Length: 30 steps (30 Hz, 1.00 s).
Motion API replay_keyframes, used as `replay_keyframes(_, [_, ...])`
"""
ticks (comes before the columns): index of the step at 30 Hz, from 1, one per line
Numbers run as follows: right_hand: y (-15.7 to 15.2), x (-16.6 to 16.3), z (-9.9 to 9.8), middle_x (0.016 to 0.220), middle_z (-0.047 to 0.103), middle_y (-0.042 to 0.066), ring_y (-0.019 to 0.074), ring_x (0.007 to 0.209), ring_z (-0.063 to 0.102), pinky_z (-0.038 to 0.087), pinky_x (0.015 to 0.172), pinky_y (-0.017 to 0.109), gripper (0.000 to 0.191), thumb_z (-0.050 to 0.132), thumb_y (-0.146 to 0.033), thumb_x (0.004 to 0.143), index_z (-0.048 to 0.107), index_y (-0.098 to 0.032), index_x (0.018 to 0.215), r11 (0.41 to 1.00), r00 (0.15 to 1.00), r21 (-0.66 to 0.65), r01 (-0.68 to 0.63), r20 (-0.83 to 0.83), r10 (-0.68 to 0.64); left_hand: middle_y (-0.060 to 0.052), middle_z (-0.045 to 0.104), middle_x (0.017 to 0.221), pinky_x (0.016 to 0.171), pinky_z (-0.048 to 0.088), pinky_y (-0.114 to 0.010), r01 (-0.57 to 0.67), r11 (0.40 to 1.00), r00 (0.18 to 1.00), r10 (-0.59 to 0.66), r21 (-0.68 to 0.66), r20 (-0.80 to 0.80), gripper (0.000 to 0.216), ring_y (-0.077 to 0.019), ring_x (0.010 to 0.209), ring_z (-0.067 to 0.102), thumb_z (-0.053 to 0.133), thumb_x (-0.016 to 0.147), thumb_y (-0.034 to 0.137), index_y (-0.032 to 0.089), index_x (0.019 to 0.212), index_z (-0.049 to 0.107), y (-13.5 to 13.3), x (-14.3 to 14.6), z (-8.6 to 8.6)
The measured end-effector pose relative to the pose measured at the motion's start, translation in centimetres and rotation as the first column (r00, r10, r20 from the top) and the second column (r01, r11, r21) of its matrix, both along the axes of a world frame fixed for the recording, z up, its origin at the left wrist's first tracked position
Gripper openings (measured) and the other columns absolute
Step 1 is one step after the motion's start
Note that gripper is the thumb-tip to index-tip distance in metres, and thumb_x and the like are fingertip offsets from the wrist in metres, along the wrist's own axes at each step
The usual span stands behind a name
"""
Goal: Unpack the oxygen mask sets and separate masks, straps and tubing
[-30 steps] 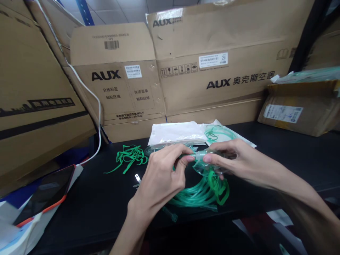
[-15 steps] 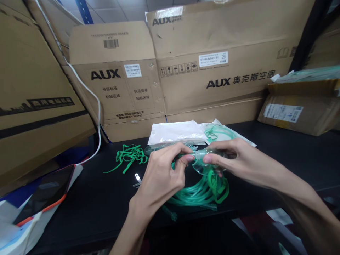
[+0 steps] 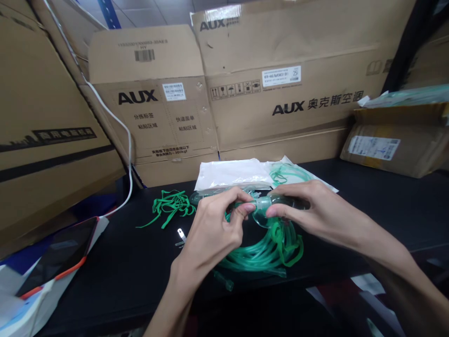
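Note:
Both hands meet over the middle of a black table. My right hand grips a clear plastic mask by its neck. My left hand pinches a small clear connector at the mask's port, thumb and fingers closed. A coil of green tubing lies on the table under the hands, with a green strap hanging from the mask onto it.
Loose green straps lie to the left, a small metal clip beside them. White plastic bags sit behind the hands. A phone rests at the left edge. Big cardboard boxes wall the back.
The hands have drawn slightly closer together at the mask's port; the view shifted a little. Nothing else moved.

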State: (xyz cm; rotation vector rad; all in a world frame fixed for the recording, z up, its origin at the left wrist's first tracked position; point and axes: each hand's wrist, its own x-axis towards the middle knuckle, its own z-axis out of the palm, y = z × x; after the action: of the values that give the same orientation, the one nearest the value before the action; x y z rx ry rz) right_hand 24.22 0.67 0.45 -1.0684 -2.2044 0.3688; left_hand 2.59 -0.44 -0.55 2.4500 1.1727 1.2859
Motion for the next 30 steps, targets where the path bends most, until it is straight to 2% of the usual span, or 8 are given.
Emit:
replay_keyframes(6, [0.6,0.0,-0.3,0.085,0.075,0.002,0.0193,0.073,0.064,0.045,0.062,0.029,0.029,0.065,-0.048,0.091,0.077,-0.023,0.097,1.000,1.000,-0.002,-0.012,-0.014,0.012,0.006,0.065,0.073,0.061,0.044,-0.020,-0.018,1.000,1.000,0.018,0.008,-0.024,0.011,-0.0094,0.066,0.061,0.059,0.093,0.010,0.019,0.089,0.064,-0.1,-0.2,0.0])
replay_keyframes(12, [1.0,0.2,-0.5,0.089,0.075,0.002,0.0216,0.080,0.066,0.047,0.069,0.031,0.027,0.066,-0.047,0.091,0.076,-0.024,0.101,0.996,1.000,-0.083,-0.018,0.003,0.019,0.004,0.068,0.083,0.068,0.046,-0.025,-0.026,0.999,0.995,0.024,-0.020,-0.100,0.012,-0.0129,0.074,0.063,0.058,0.095,0.011,0.021,0.094,0.064,0.0,-0.4,-0.4])
replay_keyframes(19, [0.8,0.9,-0.5,0.099,0.075,0.000,0.0220,0.089,0.065,0.047,0.075,0.031,0.029,0.067,-0.047,0.090,0.074,-0.028,0.111,0.993,1.000,-0.116,0.009,0.023,-0.006,0.003,0.074,0.099,0.080,0.049,-0.029,-0.002,0.999,0.989,-0.004,-0.040,-0.145,0.008,-0.0171,0.089,0.068,0.060,0.098,0.024,0.025,0.101,0.068,-0.2,-0.7,0.3])
replay_keyframes(21, [0.7,0.9,-0.6,0.096,0.075,0.000,0.0215,0.085,0.065,0.046,0.071,0.030,0.029,0.067,-0.047,0.090,0.074,-0.028,0.110,0.992,0.999,-0.126,0.026,0.025,-0.023,0.003,0.074,0.100,0.084,0.049,-0.030,0.000,0.999,0.988,-0.006,-0.040,-0.157,0.008,-0.0176,0.092,0.069,0.062,0.097,0.024,0.025,0.101,0.069,-0.3,-0.9,0.6])
replay_keyframes(24, [0.4,0.8,-0.5,0.081,0.072,0.000,0.0193,0.071,0.062,0.043,0.061,0.029,0.028,0.065,-0.048,0.091,0.074,-0.027,0.108,0.984,0.999,-0.172,0.039,0.021,-0.036,0.003,0.074,0.098,0.084,0.050,-0.030,0.002,1.000,0.985,-0.007,-0.031,-0.170,0.009,-0.0174,0.092,0.069,0.064,0.096,0.024,0.025,0.101,0.070,-0.4,-1.2,0.7])
replay_keyframes(30, [0.2,0.5,-0.1,0.070,0.064,-0.001,0.0159,0.060,0.060,0.043,0.055,0.027,0.033,0.059,-0.053,0.094,0.071,-0.024,0.086,0.922,0.995,-0.379,-0.075,-0.090,0.044,0.002,0.073,0.103,0.088,0.048,-0.032,-0.004,1.000,0.983,0.005,0.005,-0.184,0.010,-0.0174,0.097,0.067,0.062,0.097,0.022,0.024,0.105,0.068,-0.3,-1.0,0.5])
